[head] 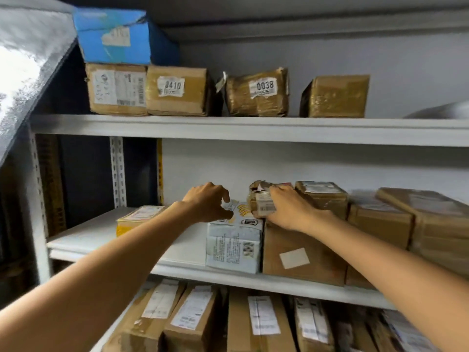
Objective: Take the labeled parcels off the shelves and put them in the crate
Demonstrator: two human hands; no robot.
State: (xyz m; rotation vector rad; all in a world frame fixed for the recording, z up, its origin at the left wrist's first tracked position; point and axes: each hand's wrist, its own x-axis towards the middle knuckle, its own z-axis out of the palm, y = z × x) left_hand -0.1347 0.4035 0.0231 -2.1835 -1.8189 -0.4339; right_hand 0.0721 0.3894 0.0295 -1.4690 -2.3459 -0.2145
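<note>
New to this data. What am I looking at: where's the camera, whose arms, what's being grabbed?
No machine here: these are a person's two bare arms, filmed by one wide-angle camera worn on the head, looking forward and down at a parcel rack. The right hand grips a small crumpled parcel that sits on a brown box on the middle shelf. The left hand is over the white box beside it, fingers loosely curled, holding nothing. The top shelf carries parcels labelled 0410 and 0038. More labelled boxes stand below. The crate is not in view.
</note>
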